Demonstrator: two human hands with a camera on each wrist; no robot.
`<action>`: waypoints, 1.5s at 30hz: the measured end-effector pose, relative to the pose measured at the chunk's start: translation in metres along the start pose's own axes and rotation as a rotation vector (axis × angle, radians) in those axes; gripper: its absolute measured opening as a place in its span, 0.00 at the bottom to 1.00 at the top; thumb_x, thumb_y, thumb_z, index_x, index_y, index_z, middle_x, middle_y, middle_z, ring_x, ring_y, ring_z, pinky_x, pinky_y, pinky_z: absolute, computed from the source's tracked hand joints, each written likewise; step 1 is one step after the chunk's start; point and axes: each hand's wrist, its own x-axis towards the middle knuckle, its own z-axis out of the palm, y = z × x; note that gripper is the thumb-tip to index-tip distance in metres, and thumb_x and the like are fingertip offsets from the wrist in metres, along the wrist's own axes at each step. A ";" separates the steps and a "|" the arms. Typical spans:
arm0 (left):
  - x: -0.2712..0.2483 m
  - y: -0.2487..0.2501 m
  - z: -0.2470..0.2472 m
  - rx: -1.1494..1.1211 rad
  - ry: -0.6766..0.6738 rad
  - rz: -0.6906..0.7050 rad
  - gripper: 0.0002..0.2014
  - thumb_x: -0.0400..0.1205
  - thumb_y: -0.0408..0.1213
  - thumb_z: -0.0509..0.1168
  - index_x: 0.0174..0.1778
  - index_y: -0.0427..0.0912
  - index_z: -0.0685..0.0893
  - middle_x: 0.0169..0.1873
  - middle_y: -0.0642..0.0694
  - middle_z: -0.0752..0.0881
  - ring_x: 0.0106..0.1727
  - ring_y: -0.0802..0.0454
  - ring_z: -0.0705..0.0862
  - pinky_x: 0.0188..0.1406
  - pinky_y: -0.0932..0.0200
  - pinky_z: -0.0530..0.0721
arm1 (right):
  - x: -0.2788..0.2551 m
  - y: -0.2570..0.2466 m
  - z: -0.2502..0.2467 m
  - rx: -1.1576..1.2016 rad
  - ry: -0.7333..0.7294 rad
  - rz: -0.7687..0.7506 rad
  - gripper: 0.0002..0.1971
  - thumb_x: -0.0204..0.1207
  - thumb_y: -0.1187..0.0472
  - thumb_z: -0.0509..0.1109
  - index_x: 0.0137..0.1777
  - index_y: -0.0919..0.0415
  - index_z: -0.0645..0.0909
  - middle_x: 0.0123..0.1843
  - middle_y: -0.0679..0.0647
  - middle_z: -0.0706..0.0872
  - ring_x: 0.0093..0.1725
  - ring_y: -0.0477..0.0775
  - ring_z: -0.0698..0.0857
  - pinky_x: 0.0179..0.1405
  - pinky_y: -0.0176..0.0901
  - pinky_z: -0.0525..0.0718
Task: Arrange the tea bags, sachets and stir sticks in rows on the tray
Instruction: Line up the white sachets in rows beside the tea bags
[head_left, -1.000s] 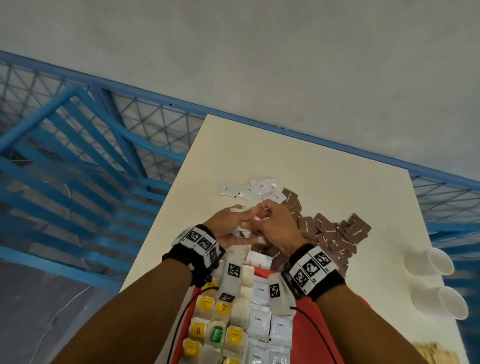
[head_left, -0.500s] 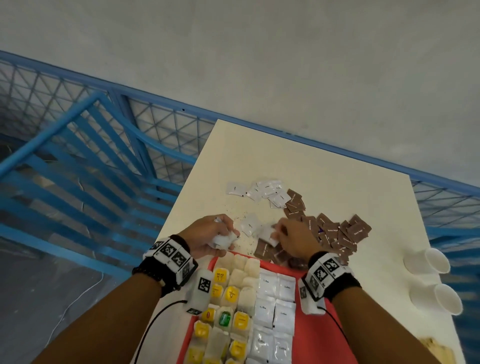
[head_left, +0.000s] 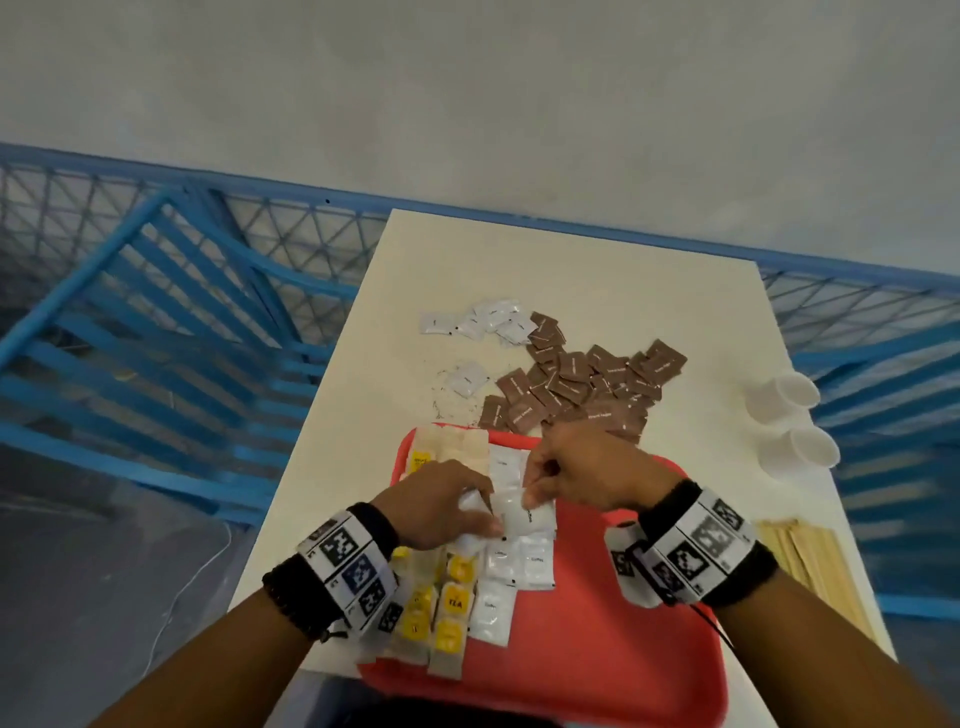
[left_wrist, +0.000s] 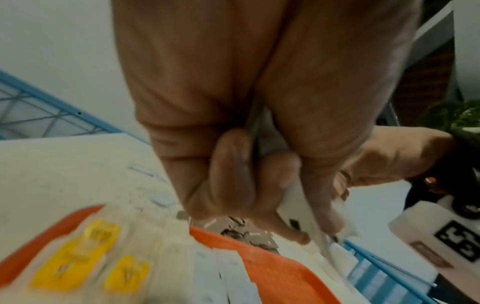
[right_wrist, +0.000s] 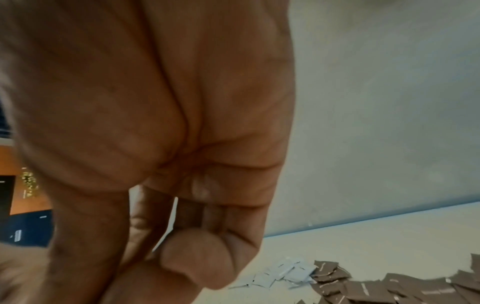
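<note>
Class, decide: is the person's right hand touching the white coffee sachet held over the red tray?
Touching. The head view shows the right hand pinching the white coffee sachet's top edge above the red tray.

Cream rectangular table (head_left: 571, 270) is the landmark. Two white paper cups (head_left: 789, 421) lie on their sides near its right edge, one just beside the other. Blue metal railing with wire mesh (head_left: 171, 291) runs behind and left of table. Grey plain wall (head_left: 467, 93) beyond the railing.
</note>
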 end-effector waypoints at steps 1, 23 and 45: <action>-0.005 -0.001 0.008 -0.014 0.000 -0.007 0.15 0.75 0.60 0.74 0.48 0.55 0.89 0.47 0.55 0.89 0.51 0.53 0.85 0.54 0.50 0.82 | -0.004 -0.001 0.004 0.021 0.000 -0.011 0.07 0.72 0.53 0.80 0.44 0.56 0.91 0.40 0.44 0.90 0.37 0.38 0.84 0.40 0.35 0.81; -0.040 0.012 0.081 -0.814 -0.013 -0.176 0.04 0.80 0.40 0.75 0.39 0.52 0.92 0.23 0.53 0.78 0.21 0.56 0.68 0.20 0.64 0.64 | -0.062 0.005 0.128 1.178 0.450 0.332 0.08 0.77 0.56 0.76 0.45 0.62 0.89 0.39 0.54 0.91 0.31 0.43 0.81 0.27 0.32 0.76; -0.028 -0.022 0.106 0.180 -0.440 -0.161 0.19 0.83 0.44 0.70 0.71 0.49 0.84 0.73 0.49 0.81 0.74 0.51 0.77 0.75 0.56 0.74 | -0.062 0.058 0.191 0.688 0.262 0.576 0.17 0.76 0.54 0.78 0.26 0.59 0.86 0.22 0.50 0.84 0.19 0.44 0.75 0.24 0.32 0.76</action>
